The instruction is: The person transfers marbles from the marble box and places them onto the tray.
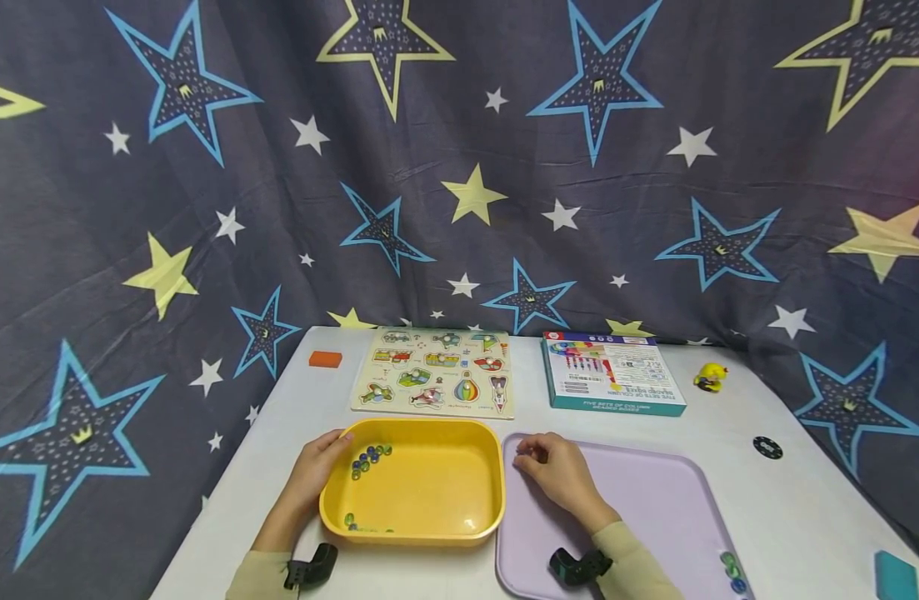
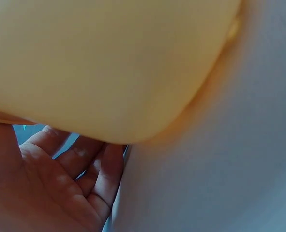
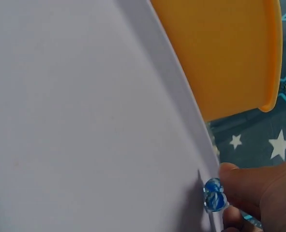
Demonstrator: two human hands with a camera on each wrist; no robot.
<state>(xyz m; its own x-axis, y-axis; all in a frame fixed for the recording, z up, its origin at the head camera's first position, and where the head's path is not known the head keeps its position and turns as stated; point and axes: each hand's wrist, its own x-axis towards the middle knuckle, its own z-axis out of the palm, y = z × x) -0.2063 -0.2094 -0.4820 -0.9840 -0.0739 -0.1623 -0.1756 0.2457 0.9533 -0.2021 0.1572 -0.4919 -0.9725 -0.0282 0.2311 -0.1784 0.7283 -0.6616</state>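
Note:
My left hand (image 1: pixel 314 468) grips the left side of a yellow plastic bin (image 1: pixel 414 537), thumb up at its rim. In the left wrist view, the fingers (image 2: pixel 92 169) curl behind the bin's wall. Inside the bin lie several blue and green glass marbles (image 1: pixel 365 459), in a group at the far left and along the near side. At the far left corner of a lilac tray (image 1: pixel 639 492), my right hand (image 1: pixel 560 475) has its fingers bent. The right wrist view shows blue marbles (image 3: pixel 215 195) pinched between thumb and fingers by the tray's rim.
More marbles (image 1: pixel 732 572) sit at the tray's right edge. Behind stand a picture puzzle board (image 1: pixel 437 375), a boxed bead set (image 1: pixel 612 375) and an orange block (image 1: pixel 325 359). To the right are a yellow duck figure (image 1: pixel 710 377), a black chip (image 1: pixel 767 447) and a teal block (image 1: pixel 896 575).

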